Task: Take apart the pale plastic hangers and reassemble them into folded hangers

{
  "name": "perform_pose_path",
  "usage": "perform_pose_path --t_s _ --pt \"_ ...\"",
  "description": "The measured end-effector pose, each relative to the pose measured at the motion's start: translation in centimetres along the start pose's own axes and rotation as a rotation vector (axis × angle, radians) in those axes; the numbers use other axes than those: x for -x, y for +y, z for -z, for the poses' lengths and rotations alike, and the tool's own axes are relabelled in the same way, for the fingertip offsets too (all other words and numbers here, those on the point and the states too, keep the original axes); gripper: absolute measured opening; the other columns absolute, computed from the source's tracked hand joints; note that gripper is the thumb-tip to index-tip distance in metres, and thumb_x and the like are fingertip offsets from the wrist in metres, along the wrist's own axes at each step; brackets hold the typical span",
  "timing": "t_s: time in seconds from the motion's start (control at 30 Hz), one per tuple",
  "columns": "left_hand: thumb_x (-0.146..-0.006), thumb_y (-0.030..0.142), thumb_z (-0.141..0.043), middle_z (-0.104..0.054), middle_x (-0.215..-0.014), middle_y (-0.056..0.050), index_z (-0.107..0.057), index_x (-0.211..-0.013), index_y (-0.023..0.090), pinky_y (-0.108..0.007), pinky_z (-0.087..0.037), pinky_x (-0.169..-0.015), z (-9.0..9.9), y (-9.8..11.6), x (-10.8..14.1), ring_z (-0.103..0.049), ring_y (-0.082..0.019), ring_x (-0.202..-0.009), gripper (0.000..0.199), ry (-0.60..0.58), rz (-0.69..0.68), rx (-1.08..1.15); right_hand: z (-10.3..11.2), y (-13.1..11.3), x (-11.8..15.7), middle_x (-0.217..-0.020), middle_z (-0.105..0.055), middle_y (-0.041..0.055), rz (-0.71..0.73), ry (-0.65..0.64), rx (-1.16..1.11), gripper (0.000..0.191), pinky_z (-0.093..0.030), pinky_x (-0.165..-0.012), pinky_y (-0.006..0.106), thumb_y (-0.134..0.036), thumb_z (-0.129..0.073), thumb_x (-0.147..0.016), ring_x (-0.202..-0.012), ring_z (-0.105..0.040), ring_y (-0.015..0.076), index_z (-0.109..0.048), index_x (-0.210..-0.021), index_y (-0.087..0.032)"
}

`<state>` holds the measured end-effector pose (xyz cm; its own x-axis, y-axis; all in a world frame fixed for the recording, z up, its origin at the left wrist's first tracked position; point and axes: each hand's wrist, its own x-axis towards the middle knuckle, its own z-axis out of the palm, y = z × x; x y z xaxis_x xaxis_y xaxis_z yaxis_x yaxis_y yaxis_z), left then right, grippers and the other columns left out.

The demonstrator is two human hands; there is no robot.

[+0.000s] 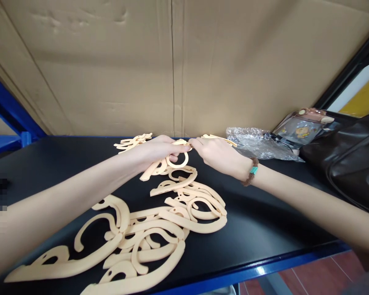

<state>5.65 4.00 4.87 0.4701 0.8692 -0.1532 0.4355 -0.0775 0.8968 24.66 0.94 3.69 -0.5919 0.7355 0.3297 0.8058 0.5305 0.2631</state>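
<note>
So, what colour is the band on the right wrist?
The band is brown, with a teal tag; the head view shows it best.

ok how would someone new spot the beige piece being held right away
Behind the black tabletop stands a big cardboard sheet; in front of its lower middle, the left hand and right hand meet. Where they meet is the beige hooked piece, its curved hook showing underneath. Unlike the similar loose pieces strewn nearby, it is held.
</note>
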Motion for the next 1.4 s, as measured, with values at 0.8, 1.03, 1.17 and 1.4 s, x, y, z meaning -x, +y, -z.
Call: perform_pose_path --t_s 0.8,1.03,1.17,1.4 --pt "-0.086 0.031 -0.047 -0.061 -0.095 -0.004 -0.058 -0.1 0.018 -0.03 -0.048 -0.078 2.3 -0.7 -1.4 -0.059 -0.018 -0.086 0.022 0.162 -0.482 0.036 -1.3 -1.4 -2.5 -0.068 -0.062 0.0001 -0.191 0.245 -1.196 0.039 -0.043 -0.06 0.024 -0.047 -0.047 -0.095 -0.062 -0.056 0.0118 -0.064 -0.083 -0.014" --pt "-0.092 0.026 -0.045 -0.03 -0.057 0.007 -0.058 -0.083 0.016 -0.019 -0.038 -0.042 2.1 -0.5 0.6 -0.03 -0.007 -0.044 0.019 0.106 -0.218 0.003 -0.9 0.3 -2.1 -0.102 -0.067 0.0056 -0.235 0.311 -0.481 0.027 -0.039 -0.068 0.027 -0.025 -0.042 -0.098 -0.08 -0.06 0.0164 -0.057 -0.12 -0.019" --pt "-0.093 0.024 -0.046 -0.031 -0.058 0.006 -0.058 -0.078 0.015 -0.019 -0.03 -0.038 2.0 0.3 0.6 -0.026 -0.006 -0.042 0.022 0.157 -0.18 -0.015 -0.2 -0.2 -2.6 -0.1 -0.064 0.007 -0.146 0.255 -0.266 0.029 -0.036 -0.065 0.027 -0.034 -0.04 -0.1 -0.08 -0.059 0.0163 -0.063 -0.103 -0.017" --pt "-0.091 0.024 -0.045 -0.032 -0.059 0.005 -0.049 -0.068 0.017 -0.021 -0.015 -0.041 2.8 0.9 0.4 -0.025 -0.005 -0.043 0.024 0.146 -0.184 0.004 1.3 1.2 -4.2 -0.082 -0.067 0.0038 -0.192 0.207 -0.756 0.018 -0.043 -0.068 0.026 -0.031 -0.062 -0.087 -0.074 -0.059 0.0137 -0.067 -0.086 -0.014"
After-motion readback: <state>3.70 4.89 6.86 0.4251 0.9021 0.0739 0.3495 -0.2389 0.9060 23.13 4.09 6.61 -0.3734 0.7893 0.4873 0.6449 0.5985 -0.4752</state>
